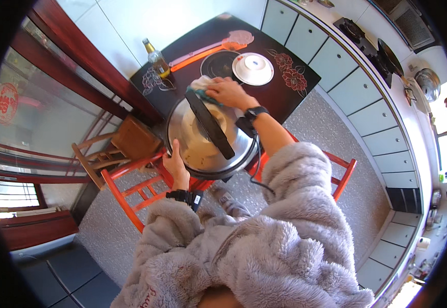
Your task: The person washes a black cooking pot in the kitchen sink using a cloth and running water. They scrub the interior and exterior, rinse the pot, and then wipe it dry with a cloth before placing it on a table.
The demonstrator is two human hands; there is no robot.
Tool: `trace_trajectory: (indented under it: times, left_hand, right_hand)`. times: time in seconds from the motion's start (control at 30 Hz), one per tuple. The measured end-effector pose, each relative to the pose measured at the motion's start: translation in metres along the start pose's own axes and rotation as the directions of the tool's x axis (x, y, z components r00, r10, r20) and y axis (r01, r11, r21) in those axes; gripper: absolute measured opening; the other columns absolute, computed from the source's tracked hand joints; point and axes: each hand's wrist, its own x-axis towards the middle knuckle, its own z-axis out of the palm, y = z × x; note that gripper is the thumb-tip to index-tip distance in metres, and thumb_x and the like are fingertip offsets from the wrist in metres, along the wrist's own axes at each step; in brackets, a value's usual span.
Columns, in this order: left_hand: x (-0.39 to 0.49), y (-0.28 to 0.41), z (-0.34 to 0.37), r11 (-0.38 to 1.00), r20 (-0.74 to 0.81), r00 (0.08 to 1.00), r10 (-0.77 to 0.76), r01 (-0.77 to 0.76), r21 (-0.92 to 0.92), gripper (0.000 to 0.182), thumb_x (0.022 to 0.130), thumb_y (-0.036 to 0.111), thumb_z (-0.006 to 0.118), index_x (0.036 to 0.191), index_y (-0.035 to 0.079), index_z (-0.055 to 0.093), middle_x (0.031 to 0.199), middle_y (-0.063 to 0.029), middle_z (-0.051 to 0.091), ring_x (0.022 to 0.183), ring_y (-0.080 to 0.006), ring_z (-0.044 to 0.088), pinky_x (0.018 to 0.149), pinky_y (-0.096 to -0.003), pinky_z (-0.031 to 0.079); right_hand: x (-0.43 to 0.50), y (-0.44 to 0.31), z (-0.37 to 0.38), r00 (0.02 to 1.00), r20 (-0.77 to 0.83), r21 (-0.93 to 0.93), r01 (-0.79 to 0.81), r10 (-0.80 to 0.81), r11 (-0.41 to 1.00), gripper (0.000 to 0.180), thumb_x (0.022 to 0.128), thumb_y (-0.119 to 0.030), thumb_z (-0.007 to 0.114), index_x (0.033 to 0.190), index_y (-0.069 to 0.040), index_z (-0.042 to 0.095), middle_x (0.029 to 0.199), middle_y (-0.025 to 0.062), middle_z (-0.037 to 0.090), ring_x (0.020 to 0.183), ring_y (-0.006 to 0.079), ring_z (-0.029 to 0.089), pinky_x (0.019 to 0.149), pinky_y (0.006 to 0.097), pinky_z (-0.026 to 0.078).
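Note:
A large round metal lid (192, 150) with a long black handle (210, 125) lies before me at the near edge of a dark table. My left hand (176, 163) rests against the lid's left rim, thumb on top, fingers partly hidden beneath. With my right hand (229, 92) I press a white and teal cloth (204, 90) onto the far part of the lid. Beyond that hand, an upturned white bowl on a plate (253, 69) sits beside a dark round plate or mat (217, 64). What lies under the lid is mostly hidden.
On the dark table (262, 92) stand a glass bottle (156, 59) with yellow liquid and, behind, pink and orange fly swatters (208, 54). Red chairs (131, 192) flank me, and a wooden chair (131, 138) is at left. Cabinets (356, 86) curve along the right.

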Motion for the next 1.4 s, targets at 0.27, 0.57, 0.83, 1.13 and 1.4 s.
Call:
trace_trajectory:
  times: [0.27,0.57,0.83,1.13,1.4]
  left_hand:
    - [-0.017,0.007,0.011,0.995,-0.066,0.997,-0.045,0.050,0.087,0.078,0.078,0.052,0.085,0.117,-0.011,0.061,0.115,-0.0195,0.067,0.100,-0.0263,0.064,0.089,-0.0390,0.051]
    - [-0.044,-0.001,0.031,0.980,-0.034,0.996,-0.084,0.088,0.178,0.104,0.079,0.063,0.078,0.132,-0.021,0.047,0.130,-0.0333,0.060,0.116,-0.0372,0.063,0.100,-0.0431,0.049]
    - [0.026,0.019,-0.026,0.980,0.309,0.951,0.027,-0.087,0.181,0.100,0.082,0.058,0.079,0.138,-0.017,0.044,0.140,-0.0257,0.054,0.126,-0.0290,0.054,0.108,-0.0384,0.040]
    - [0.067,0.026,-0.021,0.903,0.390,0.920,-0.037,-0.136,0.407,0.092,0.085,0.053,0.078,0.136,-0.016,0.048,0.135,-0.0246,0.059,0.123,-0.0306,0.057,0.106,-0.0371,0.043]
    - [0.063,0.045,-0.012,0.923,0.531,0.846,0.043,-0.237,0.304,0.061,0.088,0.049,0.077,0.118,-0.003,0.065,0.108,-0.0111,0.070,0.096,-0.0185,0.064,0.086,-0.0330,0.050]
  right_hand:
    - [-0.214,-0.035,0.031,0.748,-0.363,0.442,-0.387,0.556,0.809,0.041,0.103,-0.025,0.055,0.137,-0.002,0.053,0.124,0.0273,0.050,0.114,0.0442,0.051,0.099,0.0516,0.042]
    - [-0.274,-0.177,0.115,0.997,0.072,0.641,-0.050,0.005,0.766,0.041,0.089,-0.007,0.066,0.129,-0.010,0.059,0.123,0.0185,0.054,0.117,0.0391,0.053,0.105,0.0451,0.044]
    - [-0.298,-0.064,0.021,0.709,0.139,0.920,-0.350,0.692,0.174,0.043,0.108,-0.032,0.050,0.141,-0.004,0.048,0.115,0.0017,0.060,0.099,0.0116,0.058,0.084,0.0300,0.052]
    - [-0.096,0.056,-0.010,0.769,0.216,0.358,-0.635,0.601,0.684,0.044,0.100,-0.038,0.056,0.124,-0.002,0.062,0.116,0.0232,0.067,0.108,0.0319,0.064,0.090,0.0421,0.050]
    - [0.122,0.002,0.018,0.735,0.670,-0.052,-0.091,0.103,0.994,0.068,0.094,-0.050,0.051,0.139,0.000,0.057,0.141,0.0213,0.059,0.132,0.0352,0.055,0.112,0.0400,0.040]
